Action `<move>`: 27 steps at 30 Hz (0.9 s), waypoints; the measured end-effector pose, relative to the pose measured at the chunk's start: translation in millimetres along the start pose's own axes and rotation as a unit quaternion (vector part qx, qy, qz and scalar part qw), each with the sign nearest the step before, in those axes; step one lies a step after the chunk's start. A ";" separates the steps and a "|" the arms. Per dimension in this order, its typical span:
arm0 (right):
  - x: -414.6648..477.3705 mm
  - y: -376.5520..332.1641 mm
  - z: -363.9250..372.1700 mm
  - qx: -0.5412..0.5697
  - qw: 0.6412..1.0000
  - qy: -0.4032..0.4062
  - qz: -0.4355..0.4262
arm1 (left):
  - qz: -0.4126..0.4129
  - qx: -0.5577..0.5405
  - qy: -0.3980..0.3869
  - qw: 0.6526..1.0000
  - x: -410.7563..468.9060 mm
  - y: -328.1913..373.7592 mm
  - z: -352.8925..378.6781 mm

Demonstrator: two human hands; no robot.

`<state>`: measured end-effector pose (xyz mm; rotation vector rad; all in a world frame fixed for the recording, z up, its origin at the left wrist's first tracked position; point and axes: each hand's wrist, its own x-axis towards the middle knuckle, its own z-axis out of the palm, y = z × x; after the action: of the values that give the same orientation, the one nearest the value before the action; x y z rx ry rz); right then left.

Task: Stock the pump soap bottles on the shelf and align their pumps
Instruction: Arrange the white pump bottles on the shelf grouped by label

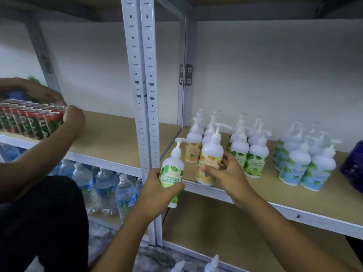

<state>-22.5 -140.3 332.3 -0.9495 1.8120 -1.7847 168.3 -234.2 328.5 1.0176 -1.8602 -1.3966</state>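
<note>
My left hand (159,195) grips a white pump soap bottle with a green label (172,169), held in the air just in front of the shelf (284,193), pump spout pointing left. My right hand (227,173) is wrapped around a yellow-labelled pump bottle (210,154) that stands at the shelf's front edge, spout pointing right. Behind it stands a row of yellow-labelled bottles (193,148). To the right stand two rows of green-labelled bottles (255,156) and a group of blue-labelled bottles (306,163).
Another person's hands (72,118) hold a tray of red-topped cans (29,116) on the left shelf. Water bottles (106,189) fill the lower left shelf. A white upright post (145,95) divides the bays. A dark blue container (353,163) sits far right. Pump tops (212,262) show at the bottom.
</note>
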 end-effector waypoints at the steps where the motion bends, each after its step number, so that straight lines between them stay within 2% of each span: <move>1: 5.5 3.0 6.9 -0.006 1.000 -0.002 0.001 | -0.006 -0.005 0.004 1.000 2.4 -2.5 -4.2; 6: 25.2 17.4 32.7 -0.035 0.999 -0.003 -0.005 | -0.013 0.016 0.032 0.999 13.5 -16.2 -14.0; 14: 35.7 31.5 40.4 -0.093 0.995 -0.007 -0.037 | -0.024 -0.003 0.023 0.999 20.2 -24.1 -16.9; 21: 32.7 44.4 41.6 -0.216 0.976 -0.010 -0.009 | -0.035 0.001 0.029 0.999 20.6 -26.9 -18.2; 27: 43.8 37.5 50.4 -0.243 0.970 -0.016 -0.019 | -0.032 0.006 0.028 0.999 21.4 -26.1 -16.3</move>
<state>-22.6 -208.9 298.3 -1.1842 2.2744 -1.3530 176.1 -264.7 308.2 1.1200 -1.8118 -1.3796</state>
